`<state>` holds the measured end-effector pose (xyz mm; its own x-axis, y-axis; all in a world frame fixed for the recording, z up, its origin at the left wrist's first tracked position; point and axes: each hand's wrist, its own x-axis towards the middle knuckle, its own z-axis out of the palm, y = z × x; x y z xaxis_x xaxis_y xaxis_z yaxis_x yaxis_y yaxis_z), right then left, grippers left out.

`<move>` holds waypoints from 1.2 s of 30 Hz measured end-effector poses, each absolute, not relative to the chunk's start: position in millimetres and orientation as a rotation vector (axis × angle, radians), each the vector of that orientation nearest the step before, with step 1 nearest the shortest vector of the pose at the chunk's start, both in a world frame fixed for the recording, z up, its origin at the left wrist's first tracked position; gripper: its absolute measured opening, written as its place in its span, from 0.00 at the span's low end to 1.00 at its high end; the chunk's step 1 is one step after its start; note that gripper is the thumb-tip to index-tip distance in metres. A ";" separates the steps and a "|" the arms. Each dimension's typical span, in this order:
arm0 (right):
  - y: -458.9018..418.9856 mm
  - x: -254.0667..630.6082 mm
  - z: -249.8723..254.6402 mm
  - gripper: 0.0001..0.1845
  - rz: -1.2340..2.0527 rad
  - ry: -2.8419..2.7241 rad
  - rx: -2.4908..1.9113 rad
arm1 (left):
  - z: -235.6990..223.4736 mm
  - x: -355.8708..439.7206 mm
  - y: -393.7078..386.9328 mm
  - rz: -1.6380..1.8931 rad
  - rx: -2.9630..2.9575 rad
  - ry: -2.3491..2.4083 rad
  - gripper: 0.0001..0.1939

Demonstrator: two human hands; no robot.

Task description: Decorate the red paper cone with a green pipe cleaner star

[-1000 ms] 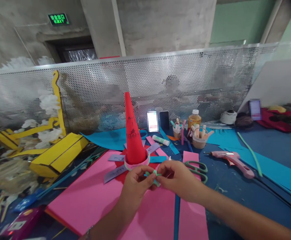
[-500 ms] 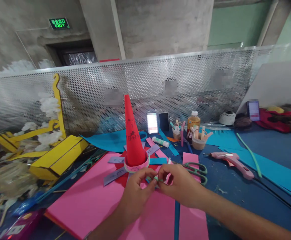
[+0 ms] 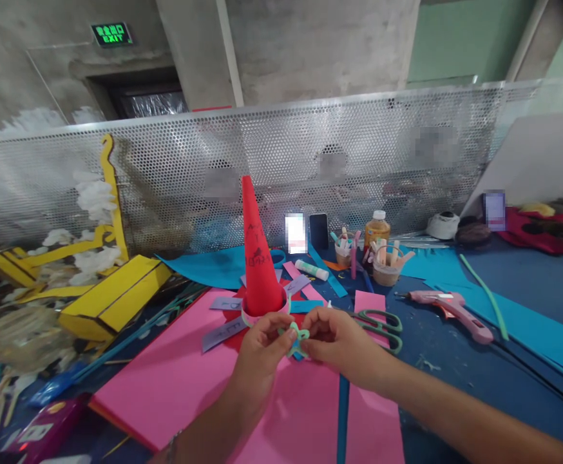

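Observation:
Between my fingertips is a pale green bow-shaped loop [image 3: 299, 333], perhaps a bent pipe cleaner. My left hand [image 3: 262, 351] pinches it from the left. From the right, the thumb and fingers of my right hand [image 3: 342, 345] close on its other side. Just behind stands a red paper cone [image 3: 261, 258] with dark writing, its base inside a pink band [image 3: 251, 317]. Lilac strips with letters [image 3: 223, 334] and a blue strip [image 3: 307, 306] spread out around the base. Pink sheets [image 3: 175, 386] lie beneath my hands.
Green-handled scissors [image 3: 381, 327] lie right of my right hand, with a pink glue gun [image 3: 450, 308] and its black cord beyond. Cups of sticks [image 3: 386, 270], a bottle [image 3: 377, 232] and a glue stick [image 3: 311, 269] stand or lie behind. A yellow cardboard piece [image 3: 117, 296] is at left.
My fingers have drawn slightly apart and tilted, so the green loop now shows plainly between them. The view has shifted a little; the cone stays where it was.

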<state>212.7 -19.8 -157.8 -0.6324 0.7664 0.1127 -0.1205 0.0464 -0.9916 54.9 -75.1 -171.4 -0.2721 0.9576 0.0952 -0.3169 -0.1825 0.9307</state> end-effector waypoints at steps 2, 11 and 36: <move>-21.2 212.2 -156.8 0.17 1.650 -1.667 -0.663 | -169.3 55.0 -75.5 1.653 0.898 1.055 0.13; -24.1 215.1 -149.5 0.08 1.509 -1.812 -0.697 | -175.2 53.6 -74.5 1.681 0.869 1.031 0.14; -28.4 222.3 -153.4 0.04 0.487 -2.259 -0.773 | -176.0 51.8 -91.7 1.503 1.520 1.388 0.14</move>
<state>222.3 -28.4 -153.4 -0.5845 0.6479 0.4885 0.3889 0.7521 -0.5321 51.8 -91.7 -176.0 -0.1786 0.9236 0.3393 0.2644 -0.2871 0.9207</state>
